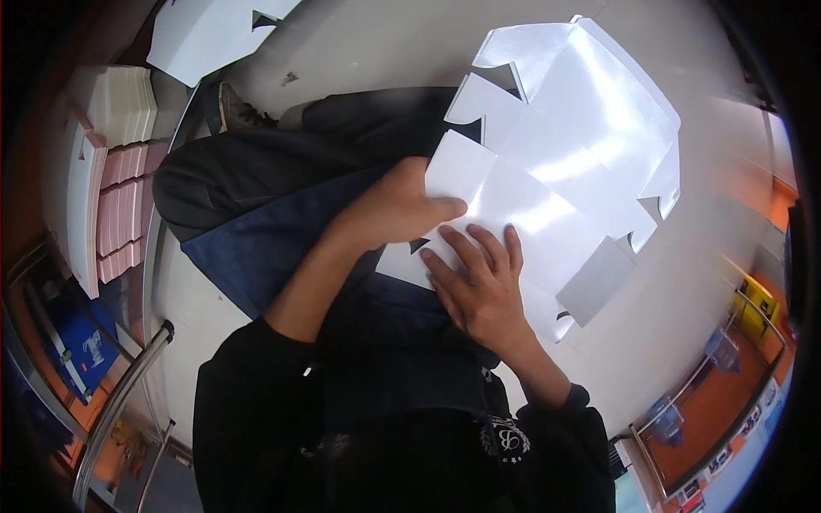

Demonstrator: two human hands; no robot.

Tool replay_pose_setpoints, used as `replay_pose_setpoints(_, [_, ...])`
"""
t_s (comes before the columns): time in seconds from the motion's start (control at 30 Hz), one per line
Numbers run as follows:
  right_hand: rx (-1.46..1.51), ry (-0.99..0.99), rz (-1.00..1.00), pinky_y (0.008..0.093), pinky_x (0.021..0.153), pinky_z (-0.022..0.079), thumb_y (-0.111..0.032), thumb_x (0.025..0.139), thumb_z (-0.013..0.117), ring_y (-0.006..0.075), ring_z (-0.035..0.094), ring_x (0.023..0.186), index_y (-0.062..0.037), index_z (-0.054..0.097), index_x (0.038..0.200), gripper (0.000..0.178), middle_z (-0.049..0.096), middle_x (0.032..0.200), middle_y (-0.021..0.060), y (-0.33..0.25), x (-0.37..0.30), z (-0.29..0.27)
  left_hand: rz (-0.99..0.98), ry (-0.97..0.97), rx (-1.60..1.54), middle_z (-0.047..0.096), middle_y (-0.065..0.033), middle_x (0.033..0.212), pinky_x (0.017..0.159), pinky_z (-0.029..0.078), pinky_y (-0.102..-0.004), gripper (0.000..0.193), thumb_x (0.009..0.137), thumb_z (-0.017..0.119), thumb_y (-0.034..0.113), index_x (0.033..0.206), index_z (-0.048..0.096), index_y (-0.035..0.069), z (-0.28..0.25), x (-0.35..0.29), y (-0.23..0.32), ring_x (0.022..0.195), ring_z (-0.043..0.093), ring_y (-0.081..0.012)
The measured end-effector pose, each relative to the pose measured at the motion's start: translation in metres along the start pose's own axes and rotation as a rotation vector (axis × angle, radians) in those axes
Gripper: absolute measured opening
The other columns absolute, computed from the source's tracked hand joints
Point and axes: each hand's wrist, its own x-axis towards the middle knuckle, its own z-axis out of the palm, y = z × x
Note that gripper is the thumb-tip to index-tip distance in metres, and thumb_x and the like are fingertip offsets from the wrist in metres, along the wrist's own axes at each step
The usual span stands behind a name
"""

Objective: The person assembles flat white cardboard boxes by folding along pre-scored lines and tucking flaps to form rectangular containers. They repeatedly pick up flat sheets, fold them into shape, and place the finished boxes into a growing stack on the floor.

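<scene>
A glossy white cardboard box blank (547,162), die-cut with notches and creased into panels, lies in front of me, partly over my lap. My left hand (398,205) grips its left edge beside a small flap. The thumb rests on top, while the other fingers are hidden under the card. Flat on the near panel lies my right hand (481,286), its fingers apart and touching the surface. Near my right hand, a small side flap (599,280) of the blank looks greyer and seems tilted.
Another white blank (214,36) lies at the upper left. Stacks of folded cream card (126,104) and pink card (121,209) stand on the left. Metal tube rails (128,393) rise at the lower left. My bent leg and shoe (239,111) extend left across the pale floor (342,60).
</scene>
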Motion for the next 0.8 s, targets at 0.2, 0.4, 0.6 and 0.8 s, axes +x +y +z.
replay_pose_setpoints(0.2, [-0.001, -0.008, -0.094, 0.0604, 0.109, 0.022, -0.016, 0.078, 0.071, 0.0291, 0.044, 0.125, -0.0188, 0.067, 0.118, 0.04, 0.051, 0.134, 0.0011, 0.007, -0.007, 0.008, 0.169, -0.059, -0.177, 0.065, -0.0064, 0.1, 0.08, 0.049, -0.028, 0.031, 0.084, 0.065, 0.004, 0.114, 0.058, -0.003, -0.001, 0.009, -0.026, 0.09, 0.058, -0.0114])
replay_pose_setpoints(0.4, [0.01, -0.007, -0.072, 0.06, 0.11, 0.022, -0.015, 0.076, 0.07, 0.0294, 0.045, 0.124, -0.0176, 0.066, 0.12, 0.044, 0.052, 0.133, 0.0037, 0.006, -0.008, 0.006, 0.213, -0.002, -0.147, 0.065, -0.0082, 0.095, 0.077, 0.05, -0.0289, 0.031, 0.083, 0.065, 0.006, 0.111, 0.059, -0.003, 0.005, 0.01, -0.03, 0.086, 0.059, -0.012])
replay_pose_setpoints(0.6, [-0.072, -0.058, 0.05, 0.0612, 0.111, 0.018, -0.013, 0.073, 0.068, 0.0324, 0.042, 0.123, -0.0225, 0.065, 0.123, 0.051, 0.049, 0.129, 0.0092, 0.013, -0.016, -0.006, 0.224, 0.168, 0.119, 0.064, -0.0112, 0.085, 0.066, 0.051, -0.0317, 0.026, 0.08, 0.065, 0.009, 0.103, 0.061, -0.003, 0.013, 0.004, -0.024, 0.075, 0.06, -0.014])
replay_pose_setpoints(0.8, [-0.06, -0.045, 0.117, 0.061, 0.111, 0.015, -0.017, 0.073, 0.066, 0.033, 0.042, 0.118, -0.0249, 0.064, 0.124, 0.052, 0.049, 0.125, 0.0092, 0.001, -0.006, -0.002, 0.356, 0.176, 0.108, 0.063, -0.0109, 0.086, 0.067, 0.05, -0.0308, 0.033, 0.08, 0.066, 0.008, 0.11, 0.056, -0.004, 0.012, 0.003, -0.02, 0.075, 0.059, -0.0154])
